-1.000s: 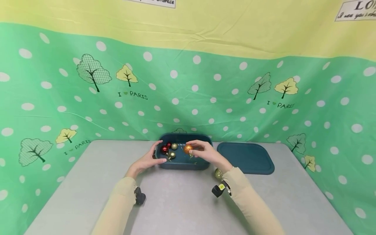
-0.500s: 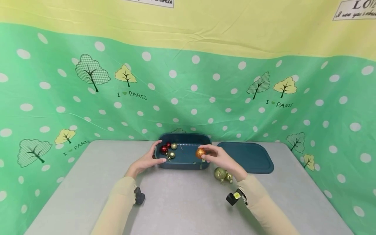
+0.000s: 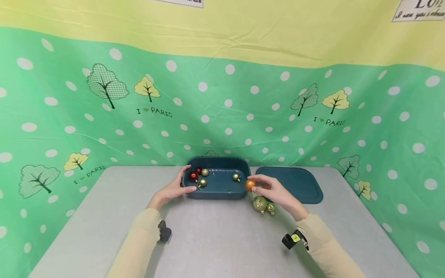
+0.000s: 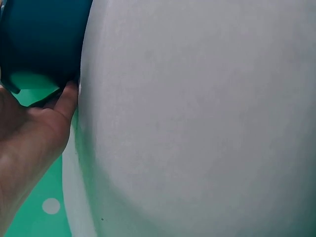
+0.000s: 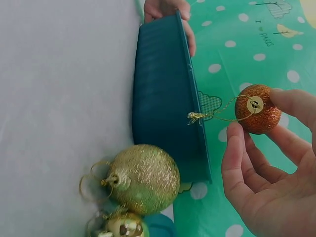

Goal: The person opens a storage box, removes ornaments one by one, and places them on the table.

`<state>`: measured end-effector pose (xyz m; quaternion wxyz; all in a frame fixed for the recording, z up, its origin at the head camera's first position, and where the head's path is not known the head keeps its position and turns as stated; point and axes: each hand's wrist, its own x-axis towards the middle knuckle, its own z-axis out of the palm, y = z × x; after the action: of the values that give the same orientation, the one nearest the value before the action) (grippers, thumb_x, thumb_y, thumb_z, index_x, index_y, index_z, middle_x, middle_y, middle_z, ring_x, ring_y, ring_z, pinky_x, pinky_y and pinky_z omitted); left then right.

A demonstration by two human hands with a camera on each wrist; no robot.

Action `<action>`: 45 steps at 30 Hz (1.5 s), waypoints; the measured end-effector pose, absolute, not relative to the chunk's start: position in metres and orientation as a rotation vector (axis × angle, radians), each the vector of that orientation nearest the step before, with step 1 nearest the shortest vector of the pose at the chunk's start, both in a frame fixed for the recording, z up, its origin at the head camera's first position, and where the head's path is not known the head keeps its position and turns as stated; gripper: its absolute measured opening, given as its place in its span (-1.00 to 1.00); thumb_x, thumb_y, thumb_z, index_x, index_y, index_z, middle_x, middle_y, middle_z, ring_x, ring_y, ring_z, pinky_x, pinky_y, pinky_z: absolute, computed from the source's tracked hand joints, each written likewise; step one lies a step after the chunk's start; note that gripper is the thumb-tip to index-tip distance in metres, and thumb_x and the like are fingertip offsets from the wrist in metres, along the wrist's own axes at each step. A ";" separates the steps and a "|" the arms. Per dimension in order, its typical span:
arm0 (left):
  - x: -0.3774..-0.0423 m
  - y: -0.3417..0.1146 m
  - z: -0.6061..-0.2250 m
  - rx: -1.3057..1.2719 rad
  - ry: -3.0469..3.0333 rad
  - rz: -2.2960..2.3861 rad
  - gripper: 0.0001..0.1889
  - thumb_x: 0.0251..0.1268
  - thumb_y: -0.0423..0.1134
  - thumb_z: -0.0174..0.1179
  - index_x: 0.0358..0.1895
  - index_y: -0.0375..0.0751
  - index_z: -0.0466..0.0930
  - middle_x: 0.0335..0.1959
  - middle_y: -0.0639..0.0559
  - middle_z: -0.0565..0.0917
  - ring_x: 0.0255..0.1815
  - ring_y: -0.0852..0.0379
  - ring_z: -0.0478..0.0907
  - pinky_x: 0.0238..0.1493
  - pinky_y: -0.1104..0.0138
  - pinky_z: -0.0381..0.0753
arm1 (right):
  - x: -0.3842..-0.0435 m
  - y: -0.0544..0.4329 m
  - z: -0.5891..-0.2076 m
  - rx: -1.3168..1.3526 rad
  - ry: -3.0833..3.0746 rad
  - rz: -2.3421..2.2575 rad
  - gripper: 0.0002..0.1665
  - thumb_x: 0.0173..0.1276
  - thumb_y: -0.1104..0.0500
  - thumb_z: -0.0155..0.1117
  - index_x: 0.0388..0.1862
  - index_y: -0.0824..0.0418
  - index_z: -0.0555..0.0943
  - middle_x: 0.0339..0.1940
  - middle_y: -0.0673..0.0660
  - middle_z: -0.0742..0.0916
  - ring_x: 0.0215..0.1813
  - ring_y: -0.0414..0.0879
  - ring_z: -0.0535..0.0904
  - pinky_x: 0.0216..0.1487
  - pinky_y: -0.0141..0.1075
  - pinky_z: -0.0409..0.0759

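My right hand (image 3: 272,190) pinches an orange glitter Christmas ball (image 5: 257,109) between thumb and fingertips, at the right end of a dark blue plastic box (image 3: 215,195). From the ball's gold cap hangs a knotted gold string (image 5: 197,116). At the box's left end, my left hand (image 3: 172,189) grips it with the thumb at the front corner and the fingers round the end. Inside the box, on the left, lie two red balls (image 3: 193,176) and two gold balls (image 3: 202,182). A small gold ball (image 3: 236,177) sits alone on the right of its floor.
A large gold glitter ball (image 3: 259,204) and a smaller shiny gold ball (image 3: 270,208) lie on the grey table (image 3: 215,239), just below the right hand. Right of the box is a flat dark blue lid (image 3: 306,185). A green and yellow printed curtain (image 3: 215,100) hangs behind.
My right hand has carried the orange ball rightward from over the box to its right end. The small gold ball on the box's right side has come into view. The left hand stays put.
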<state>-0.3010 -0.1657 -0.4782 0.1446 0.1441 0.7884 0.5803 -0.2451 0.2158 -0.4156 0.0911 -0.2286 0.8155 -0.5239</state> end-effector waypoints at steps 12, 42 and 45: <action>-0.294 -0.162 -0.461 0.426 2.226 1.673 0.02 0.20 -0.26 0.32 0.54 -0.13 -0.29 0.49 -0.45 -0.31 0.46 -0.44 -0.33 0.32 -0.31 -0.20 | -0.234 0.247 -0.423 -0.645 2.488 -1.485 -0.49 0.44 0.16 0.20 0.30 0.32 0.45 0.10 0.27 0.61 -0.02 0.08 0.59 -0.09 -0.13 0.61; -0.304 -0.166 -0.480 0.417 2.278 1.668 0.01 0.23 -0.21 0.30 0.55 0.02 -0.30 0.52 -0.34 -0.30 0.48 -0.37 -0.33 0.33 -0.28 -0.22 | -0.217 0.302 -0.472 -0.577 2.501 -1.616 -0.50 0.40 0.32 0.18 0.25 0.51 0.40 0.10 0.51 0.54 -0.14 0.08 0.66 -0.32 -0.13 0.66; -0.303 -0.167 -0.480 0.410 2.277 1.682 0.01 0.23 -0.23 0.30 0.55 0.02 -0.29 0.53 -0.32 -0.31 0.48 -0.37 -0.35 0.33 -0.28 -0.25 | -0.216 0.305 -0.474 -0.564 2.508 -1.600 -0.50 0.41 0.31 0.18 0.26 0.51 0.39 0.10 0.51 0.54 -0.15 0.04 0.65 -0.32 -0.16 0.66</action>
<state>-0.3030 -0.1669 -0.4802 0.1400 0.1421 0.7882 0.5821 -0.2161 0.3049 -0.4742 0.0567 -0.1860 0.8269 -0.5277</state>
